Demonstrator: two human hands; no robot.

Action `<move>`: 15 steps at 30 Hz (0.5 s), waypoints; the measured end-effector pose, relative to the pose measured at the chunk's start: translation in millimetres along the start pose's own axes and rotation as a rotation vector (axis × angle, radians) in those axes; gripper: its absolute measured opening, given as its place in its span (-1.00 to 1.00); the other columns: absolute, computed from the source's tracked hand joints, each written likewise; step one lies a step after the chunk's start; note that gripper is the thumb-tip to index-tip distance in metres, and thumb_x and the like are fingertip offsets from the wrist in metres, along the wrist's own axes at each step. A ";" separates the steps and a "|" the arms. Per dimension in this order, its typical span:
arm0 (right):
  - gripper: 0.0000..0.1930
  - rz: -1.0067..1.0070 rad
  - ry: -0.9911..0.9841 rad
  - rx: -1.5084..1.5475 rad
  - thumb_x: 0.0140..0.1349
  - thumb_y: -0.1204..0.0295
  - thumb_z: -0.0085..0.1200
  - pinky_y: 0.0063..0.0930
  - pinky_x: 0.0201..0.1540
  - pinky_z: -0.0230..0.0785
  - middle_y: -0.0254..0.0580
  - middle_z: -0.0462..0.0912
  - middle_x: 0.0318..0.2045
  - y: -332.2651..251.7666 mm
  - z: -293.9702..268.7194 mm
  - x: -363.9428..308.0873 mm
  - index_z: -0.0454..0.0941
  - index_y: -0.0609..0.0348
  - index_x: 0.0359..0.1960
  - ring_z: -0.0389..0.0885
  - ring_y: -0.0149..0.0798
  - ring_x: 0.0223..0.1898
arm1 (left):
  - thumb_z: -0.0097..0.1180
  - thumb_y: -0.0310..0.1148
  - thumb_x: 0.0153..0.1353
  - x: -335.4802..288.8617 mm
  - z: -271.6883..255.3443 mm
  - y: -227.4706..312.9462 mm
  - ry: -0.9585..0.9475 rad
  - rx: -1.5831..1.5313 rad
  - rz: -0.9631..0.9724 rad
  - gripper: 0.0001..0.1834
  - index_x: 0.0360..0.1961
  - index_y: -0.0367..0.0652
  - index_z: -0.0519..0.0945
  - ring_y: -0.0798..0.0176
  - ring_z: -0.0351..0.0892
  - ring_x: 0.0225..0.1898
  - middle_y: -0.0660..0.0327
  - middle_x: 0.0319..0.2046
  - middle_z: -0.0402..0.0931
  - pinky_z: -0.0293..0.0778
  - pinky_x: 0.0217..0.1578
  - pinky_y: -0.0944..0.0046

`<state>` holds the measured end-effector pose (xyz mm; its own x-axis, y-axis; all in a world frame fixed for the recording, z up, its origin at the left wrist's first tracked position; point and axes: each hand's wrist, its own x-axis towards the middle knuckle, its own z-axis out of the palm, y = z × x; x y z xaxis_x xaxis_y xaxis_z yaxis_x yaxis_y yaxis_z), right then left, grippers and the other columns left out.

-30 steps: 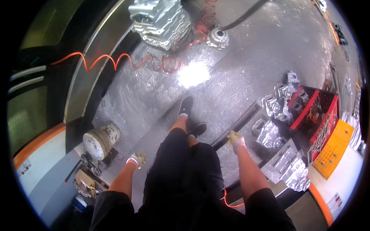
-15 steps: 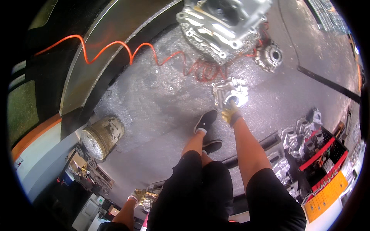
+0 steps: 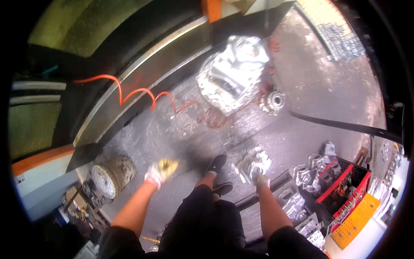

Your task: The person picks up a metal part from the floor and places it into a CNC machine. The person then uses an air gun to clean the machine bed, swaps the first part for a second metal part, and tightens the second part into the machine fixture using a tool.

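A silvery cast metal housing point(image 3: 249, 163) is in my right hand point(image 3: 261, 180), just right of my shoes. The gloved fingers close around its near edge by an opening. My left hand point(image 3: 162, 171), in a white and yellow work glove, hangs over the floor left of my feet. It is apart from any part, and its fingers are too blurred to read. Farther ahead stands a large, bright cast housing point(image 3: 235, 75). A smaller round casting with a central hole point(image 3: 273, 101) sits to the right of it.
A coiled orange hose point(image 3: 153, 101) runs across the machine edge to the floor ahead. On the left stands a worn bucket point(image 3: 113, 176). Several metal castings point(image 3: 307, 177) and a red and black crate point(image 3: 345, 181) are at the right, beside an orange perforated panel point(image 3: 355, 220).
My right hand has drawn the cast housing back toward me. The left hand has come forward from the lower left, away from another metal part. The whole view has shifted.
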<state>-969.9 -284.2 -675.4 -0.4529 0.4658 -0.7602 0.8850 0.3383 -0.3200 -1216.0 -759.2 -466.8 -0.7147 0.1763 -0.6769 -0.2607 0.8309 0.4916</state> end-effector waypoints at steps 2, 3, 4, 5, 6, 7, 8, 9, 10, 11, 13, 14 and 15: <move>-0.76 0.350 0.084 0.318 0.19 0.22 0.14 -0.18 -0.36 0.50 -0.03 0.69 -0.45 -37.4 -58.7 -84.6 0.64 0.15 -0.34 0.68 -0.11 -0.44 | 0.30 -0.02 0.17 42.2 -51.1 74.3 0.259 -0.168 0.170 -0.62 -0.39 -0.16 0.60 0.28 0.59 -0.43 0.18 -0.48 0.62 0.52 -0.36 0.20; -0.66 0.327 0.084 0.144 0.19 0.15 0.11 -0.18 -0.32 0.50 0.01 0.70 -0.40 -27.5 -85.4 -121.2 0.63 0.20 -0.25 0.69 -0.08 -0.40 | 0.32 -0.02 0.14 39.8 -101.7 174.1 0.317 -0.170 0.168 -0.61 -0.33 -0.17 0.63 0.20 0.65 -0.36 0.16 -0.44 0.64 0.54 -0.29 0.19; -0.56 0.326 0.085 0.043 0.19 0.08 0.09 -0.18 -0.29 0.50 0.05 0.71 -0.34 -24.1 -109.8 -158.5 0.61 0.25 -0.15 0.70 -0.05 -0.35 | 0.31 0.05 0.13 52.8 -126.6 215.1 0.423 -0.164 0.348 -0.53 -0.23 -0.18 0.65 0.14 0.69 -0.31 0.11 -0.35 0.67 0.56 -0.25 0.18; -0.46 0.350 0.094 -0.007 0.20 0.01 0.07 -0.18 -0.25 0.50 0.09 0.71 -0.29 -24.4 -133.1 -196.7 0.60 0.29 -0.06 0.71 -0.02 -0.30 | 0.31 0.11 0.11 82.3 -146.9 244.1 0.403 -0.162 0.400 -0.45 -0.14 -0.18 0.63 0.12 0.68 -0.27 0.07 -0.31 0.67 0.56 -0.23 0.16; -0.38 0.290 0.118 -0.159 0.18 -0.04 0.06 -0.17 -0.23 0.46 0.13 0.72 -0.30 10.8 -148.8 -214.5 0.59 0.34 0.00 0.70 -0.02 -0.30 | 0.30 0.16 0.10 111.8 -166.5 273.1 0.382 -0.161 0.451 -0.37 -0.06 -0.19 0.61 0.10 0.68 -0.24 0.03 -0.27 0.67 0.55 -0.20 0.15; -0.31 0.363 0.157 -0.039 0.11 -0.10 0.10 -0.11 0.07 0.42 0.29 0.68 -0.11 4.3 -166.6 -253.3 0.61 0.38 -0.03 0.64 0.20 0.00 | 0.29 0.21 0.09 129.1 -182.6 305.3 0.375 -0.132 0.425 -0.29 0.00 -0.21 0.58 0.11 0.66 -0.20 0.01 -0.23 0.66 0.54 -0.17 0.15; -0.31 0.379 0.186 -0.124 0.12 -0.12 0.08 -0.15 0.14 0.40 0.28 0.65 -0.03 8.5 -180.9 -283.6 0.61 0.33 0.01 0.61 0.16 0.09 | 0.28 0.26 0.07 143.3 -197.3 334.2 0.365 -0.095 0.396 -0.21 0.06 -0.23 0.55 0.11 0.65 -0.16 -0.01 -0.19 0.66 0.52 -0.13 0.15; -0.36 0.434 0.201 -0.115 0.12 -0.05 0.08 -0.15 0.15 0.41 0.26 0.66 -0.03 24.1 -189.1 -308.1 0.62 0.28 0.04 0.61 0.15 0.09 | 0.25 0.30 0.08 162.0 -210.4 359.4 0.175 -0.124 0.304 -0.17 0.10 -0.23 0.53 0.11 0.64 -0.18 0.00 -0.18 0.66 0.52 -0.15 0.14; -0.41 0.399 0.274 -0.178 0.09 -0.03 0.15 -0.17 0.03 0.47 0.13 0.72 -0.15 53.6 -193.9 -329.3 0.67 0.21 -0.02 0.69 0.06 -0.04 | 0.22 0.34 0.08 178.7 -214.8 373.3 -0.019 -0.136 0.203 -0.13 0.13 -0.23 0.51 0.10 0.63 -0.19 0.02 -0.18 0.66 0.52 -0.17 0.12; -0.41 0.456 0.228 -0.212 0.07 0.01 0.11 -0.15 0.09 0.45 0.17 0.70 -0.09 48.1 -206.9 -349.9 0.64 0.21 0.03 0.66 0.09 0.01 | 0.17 0.38 0.10 200.1 -215.1 366.6 0.110 0.103 0.333 -0.16 0.04 -0.24 0.56 0.08 0.64 -0.34 0.04 -0.26 0.67 0.52 -0.31 0.08; -0.37 0.567 0.224 -0.207 0.04 0.01 0.11 -0.15 0.15 0.43 0.20 0.67 -0.03 64.8 -223.2 -396.1 0.63 0.17 0.08 0.64 0.10 0.07 | 0.20 0.42 0.04 244.5 -207.7 376.6 -0.128 0.168 0.089 -0.17 -0.21 -0.30 0.66 0.07 0.62 -0.49 0.01 -0.49 0.64 0.49 -0.43 0.01; -0.35 0.619 0.255 -0.172 0.02 -0.04 0.14 -0.16 0.15 0.44 0.19 0.67 -0.03 83.2 -219.0 -420.9 0.63 0.15 0.08 0.64 0.09 0.07 | 0.41 0.25 -0.01 223.5 -196.3 407.1 -0.225 0.138 -0.048 -0.35 -0.27 -0.19 0.67 0.21 0.47 -0.39 0.22 -0.41 0.52 0.41 -0.42 -0.04; -0.29 0.701 0.257 -0.115 -0.03 -0.13 0.21 -0.19 0.15 0.45 0.17 0.68 -0.02 103.3 -218.9 -447.9 0.64 0.13 0.07 0.64 0.06 0.07 | 0.46 0.16 -0.06 218.7 -177.6 420.9 -0.180 0.249 -0.030 -0.42 -0.29 -0.16 0.68 0.19 0.51 -0.42 0.21 -0.44 0.55 0.45 -0.41 -0.01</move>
<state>-699.3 -278.9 -244.2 0.1889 0.7744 -0.6039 0.9646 -0.0309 0.2621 -1597.3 -464.7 -310.7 -0.5767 0.2221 -0.7862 -0.0972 0.9369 0.3359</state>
